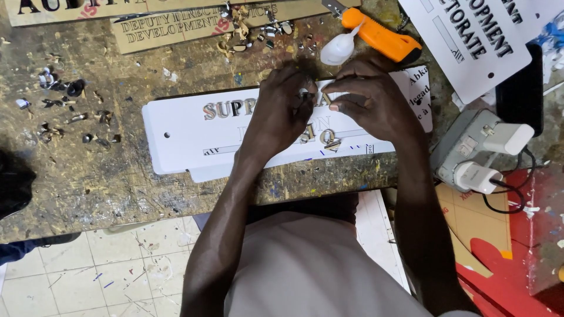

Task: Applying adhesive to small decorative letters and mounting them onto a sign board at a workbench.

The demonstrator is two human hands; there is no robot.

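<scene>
A long white sign plate (176, 132) is laid flat on the worn, paint-spattered surface (88, 176), and both hands are brought together over its middle. The left hand (281, 111) is curled, its fingertips pinched narrowly on a small silver letter (306, 94) at the upper row of the plate; the right hand (376, 103) is met against it from the other side, thumb and forefinger closed on the same small piece (how much of the piece is gripped by each cannot be told, since the fingers cover it).

To the outer side of the left hand, a run of shiny silver letters (228, 109) is already seated along the upper row; below the two hands, a few more letters (322, 138) are seen on a lower row, one of them tilted and seemingly loose. The rest of the lower row is bare but for thin guide marks, so the work is judged to be perhaps half done: the start of the top line is fixed, its remainder and most of the lower line are left.

Just beyond the right hand lie a small white glue bottle (338, 50) and an orange utility knife (382, 38); further beyond the left hand, metal offcuts (252, 26) are scattered. Well out past the right hand, a grey power strip (464, 149) with white plugs is set.
</scene>
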